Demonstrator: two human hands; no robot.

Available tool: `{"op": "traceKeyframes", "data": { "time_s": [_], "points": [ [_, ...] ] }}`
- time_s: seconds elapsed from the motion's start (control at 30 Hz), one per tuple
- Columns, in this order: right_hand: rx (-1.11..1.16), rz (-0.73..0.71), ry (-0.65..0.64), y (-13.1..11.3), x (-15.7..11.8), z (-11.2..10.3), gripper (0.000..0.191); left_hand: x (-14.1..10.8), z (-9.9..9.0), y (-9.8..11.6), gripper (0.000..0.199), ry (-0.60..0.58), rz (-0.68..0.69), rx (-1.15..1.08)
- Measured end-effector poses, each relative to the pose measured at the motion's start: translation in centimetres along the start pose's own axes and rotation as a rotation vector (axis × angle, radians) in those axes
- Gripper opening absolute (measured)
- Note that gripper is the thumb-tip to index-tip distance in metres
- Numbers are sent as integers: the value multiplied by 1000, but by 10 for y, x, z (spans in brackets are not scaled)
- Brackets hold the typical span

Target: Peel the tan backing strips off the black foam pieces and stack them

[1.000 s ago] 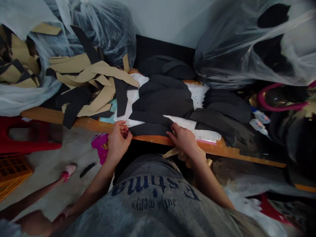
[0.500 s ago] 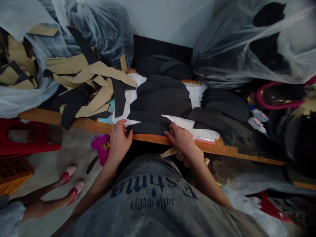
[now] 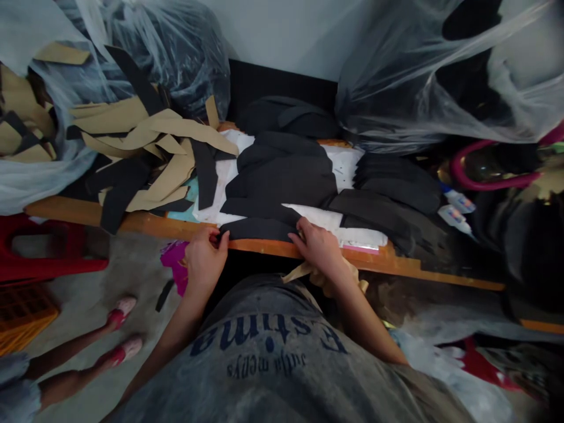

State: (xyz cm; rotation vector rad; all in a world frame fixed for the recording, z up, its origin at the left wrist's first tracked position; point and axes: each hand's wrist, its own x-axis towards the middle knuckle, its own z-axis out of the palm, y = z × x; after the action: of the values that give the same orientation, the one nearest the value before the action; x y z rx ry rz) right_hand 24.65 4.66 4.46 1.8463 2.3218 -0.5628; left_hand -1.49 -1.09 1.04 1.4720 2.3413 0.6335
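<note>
A long black cut strip point(image 3: 258, 229) lies across the front of a stack of black cut pieces point(image 3: 282, 176) on a white sheet point(image 3: 229, 176). My left hand point(image 3: 205, 258) pinches the strip's left end at the board edge. My right hand point(image 3: 319, 247) rests at its right end, with a tan cut strip point(image 3: 299, 273) held under the palm and hanging below the board. The orange wooden board point(image 3: 145, 222) carries all of this. Tan and black offcuts point(image 3: 154, 141) are heaped to the left of the stack.
Large transparent plastic bags point(image 3: 167, 59) stuffed with cut pieces crowd the back left and right. Two glue bottles point(image 3: 456, 201) and a pink-handled object point(image 3: 484, 170) sit at right. A co-worker's legs point(image 3: 74, 358), a red stool point(image 3: 44, 252) and an orange crate point(image 3: 22, 323) are on the floor at left.
My view has drifted, so the scene sits further left. My left hand has lowered onto the strip's end. The co-worker's legs have come fully into view and are no longer blurred.
</note>
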Motion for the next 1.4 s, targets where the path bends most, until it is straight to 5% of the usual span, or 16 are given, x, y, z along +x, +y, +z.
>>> {"op": "traceKeyframes", "data": {
  "time_s": [0.27,0.53,0.77,0.97,1.17,1.3,1.4],
  "points": [
    [-5,3,-7,1,1,1,24,-3,-11,12,25,-66,122,154],
    [7,13,-16,-2,0,-2,25,-10,-29,4,20,-115,192,-121],
    [-23,19,-11,-5,-1,-4,27,-20,-16,25,9,-28,299,-12],
    [-22,19,-15,-5,-2,-5,26,-3,-7,19,14,-167,170,-90],
    [-10,19,-27,-3,1,-4,26,0,-24,17,17,-207,180,-213],
    [-2,18,-30,-2,1,-3,28,-3,-37,23,22,-412,174,-404],
    [2,21,-29,-1,2,-3,28,-4,-35,19,23,-318,92,-497]
  ]
}}
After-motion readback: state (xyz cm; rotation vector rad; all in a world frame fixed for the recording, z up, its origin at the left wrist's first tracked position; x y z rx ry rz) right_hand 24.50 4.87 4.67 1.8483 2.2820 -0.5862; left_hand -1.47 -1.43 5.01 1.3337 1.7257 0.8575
